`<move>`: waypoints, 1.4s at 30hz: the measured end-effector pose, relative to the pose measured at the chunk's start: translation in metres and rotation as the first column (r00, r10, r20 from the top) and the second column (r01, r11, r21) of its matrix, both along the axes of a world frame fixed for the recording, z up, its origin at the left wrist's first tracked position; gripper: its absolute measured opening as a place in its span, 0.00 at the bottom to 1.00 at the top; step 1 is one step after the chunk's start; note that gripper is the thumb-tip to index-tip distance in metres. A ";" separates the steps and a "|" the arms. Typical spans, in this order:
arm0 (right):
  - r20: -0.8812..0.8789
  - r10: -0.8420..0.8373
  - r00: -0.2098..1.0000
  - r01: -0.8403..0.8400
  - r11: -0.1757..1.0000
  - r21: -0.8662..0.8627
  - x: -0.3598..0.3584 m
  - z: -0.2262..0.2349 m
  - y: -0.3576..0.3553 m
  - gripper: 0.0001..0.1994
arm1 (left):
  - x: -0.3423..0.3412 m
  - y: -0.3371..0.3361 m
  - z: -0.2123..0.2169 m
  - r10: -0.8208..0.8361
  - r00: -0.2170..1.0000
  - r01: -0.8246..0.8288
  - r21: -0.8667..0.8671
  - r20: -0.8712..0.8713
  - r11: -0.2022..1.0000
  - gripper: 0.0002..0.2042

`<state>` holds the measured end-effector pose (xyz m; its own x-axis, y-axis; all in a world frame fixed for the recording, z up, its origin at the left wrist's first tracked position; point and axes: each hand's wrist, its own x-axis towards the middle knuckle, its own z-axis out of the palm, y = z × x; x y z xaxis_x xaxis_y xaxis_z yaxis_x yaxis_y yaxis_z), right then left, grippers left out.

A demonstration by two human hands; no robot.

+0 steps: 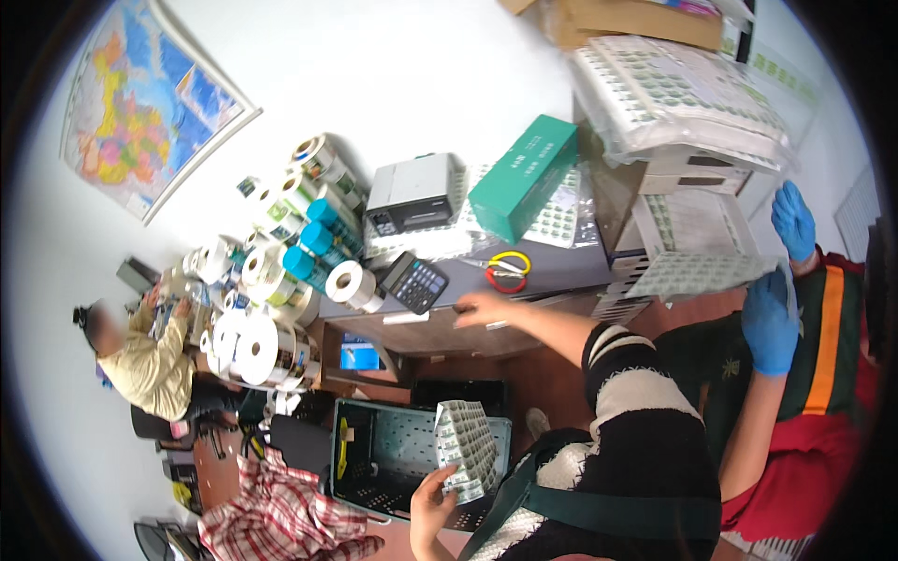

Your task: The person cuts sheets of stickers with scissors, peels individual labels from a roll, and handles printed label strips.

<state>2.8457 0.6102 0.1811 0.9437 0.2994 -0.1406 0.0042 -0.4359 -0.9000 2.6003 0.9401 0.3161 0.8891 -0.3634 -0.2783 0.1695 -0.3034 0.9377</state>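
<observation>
green-printed label sheets (465, 447), a thick stack, sit low in the frame's centre, gripped from below by the left hand (432, 506) over a dark plastic crate (385, 449). right hand (479, 308), in a striped sleeve, reaches to mid-frame and rests on the grey table (552, 271) edge; whether its grip is closed i cannot tell. scissors (506, 270) and a calculator (414, 281) lie near it. blue-gloved hands (769, 323) of another person hold a sheet at right.

place: small packing and labelling office | evidence: label rolls (254, 348) crowding the surface (561, 271) | label printer (412, 194) | calculator (414, 281) | stacked sticker sheets (678, 89) | wall map (140, 103) | plastic crate (393, 458)
</observation>
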 end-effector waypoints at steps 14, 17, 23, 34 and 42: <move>-0.288 0.355 0.889 0.003 0.625 0.781 -0.275 0.039 0.072 0.24 | -0.045 0.037 0.017 -0.196 0.966 0.214 -0.098 0.167 0.972 0.22; -0.268 0.155 0.951 -0.004 0.871 0.492 -0.328 0.030 0.084 0.18 | -0.072 0.057 -0.004 -0.289 0.942 0.308 -0.101 0.170 0.946 0.25; 0.006 -0.380 0.925 0.370 0.903 0.220 -0.416 0.060 0.079 0.12 | -0.117 0.069 -0.013 -0.190 0.956 0.220 -0.117 0.225 0.968 0.25; 0.087 -0.809 0.581 0.747 0.573 0.337 -0.602 0.155 0.020 0.11 | -0.163 -0.036 -0.012 -0.621 0.649 0.640 0.127 0.439 0.758 0.08; -0.018 -0.924 0.382 0.358 0.130 0.925 -0.813 0.150 -0.039 0.21 | -0.261 -0.160 -0.005 -0.743 0.519 0.798 0.074 0.422 0.598 0.13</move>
